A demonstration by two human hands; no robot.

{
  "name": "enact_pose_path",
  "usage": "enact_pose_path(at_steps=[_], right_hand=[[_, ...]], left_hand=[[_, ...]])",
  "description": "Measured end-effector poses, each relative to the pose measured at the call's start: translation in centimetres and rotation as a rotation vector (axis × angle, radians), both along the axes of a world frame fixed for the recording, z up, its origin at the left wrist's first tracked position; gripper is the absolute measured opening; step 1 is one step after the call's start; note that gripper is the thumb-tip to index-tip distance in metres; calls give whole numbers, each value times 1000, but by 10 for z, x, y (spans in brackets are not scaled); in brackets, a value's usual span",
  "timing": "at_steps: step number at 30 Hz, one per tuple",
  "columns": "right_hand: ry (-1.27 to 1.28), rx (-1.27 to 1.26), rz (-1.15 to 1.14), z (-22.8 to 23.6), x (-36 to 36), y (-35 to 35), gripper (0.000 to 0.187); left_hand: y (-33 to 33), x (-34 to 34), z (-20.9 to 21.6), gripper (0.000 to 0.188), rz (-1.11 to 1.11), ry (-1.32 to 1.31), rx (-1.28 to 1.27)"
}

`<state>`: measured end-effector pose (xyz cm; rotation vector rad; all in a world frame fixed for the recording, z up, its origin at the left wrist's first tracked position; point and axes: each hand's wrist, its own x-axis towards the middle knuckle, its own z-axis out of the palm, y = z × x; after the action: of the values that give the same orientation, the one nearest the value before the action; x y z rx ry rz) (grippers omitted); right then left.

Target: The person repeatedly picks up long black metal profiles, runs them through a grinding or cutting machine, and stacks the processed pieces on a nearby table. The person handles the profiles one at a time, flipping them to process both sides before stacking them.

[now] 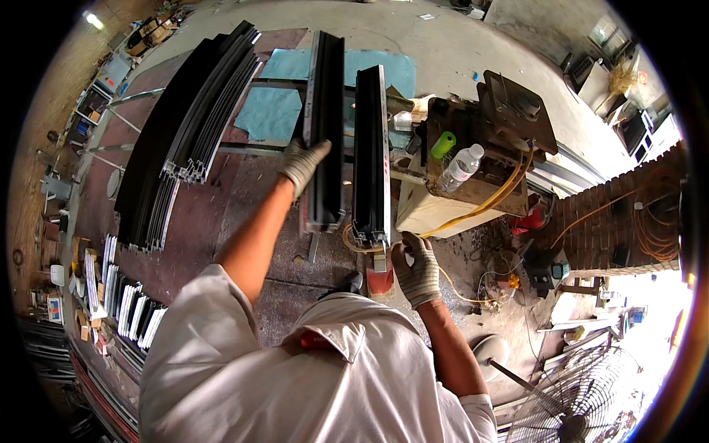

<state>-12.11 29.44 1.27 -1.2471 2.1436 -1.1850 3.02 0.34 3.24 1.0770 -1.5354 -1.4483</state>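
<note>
My left hand (303, 165), in a striped knit glove, is closed on the edge of a long black metal profile (330, 125) at the centre. Its thumb lies over the top face. To the right, running almost parallel, is a second black profile bundle (371, 148) with a pale strip down its right side. My right hand (419, 273), gloved too, is just right of that bundle's near end. Thumb and fingers are apart, with nothing visible between them. A large stack of black profiles (192, 118) lies on the left.
At the right, a machine (487, 177) carries a clear plastic bottle (461, 166), a green roll (442, 145) and yellow hoses (509, 184). A floor fan (576, 399) stands at the lower right. Blue sheets (269, 114) lie beyond the profiles; shorter white and black pieces (133, 299) sit lower left.
</note>
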Motion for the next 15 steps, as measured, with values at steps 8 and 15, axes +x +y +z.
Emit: enact_pose_path(at_steps=[8,15], right_hand=[[192,87,-95,-28,0,-35,43],[151,174,-69,-36,4,-51,50]], left_hand=[[-101,32,-52,55,29,-472,-64],[-132,32,-67,64,61,-699,-97]])
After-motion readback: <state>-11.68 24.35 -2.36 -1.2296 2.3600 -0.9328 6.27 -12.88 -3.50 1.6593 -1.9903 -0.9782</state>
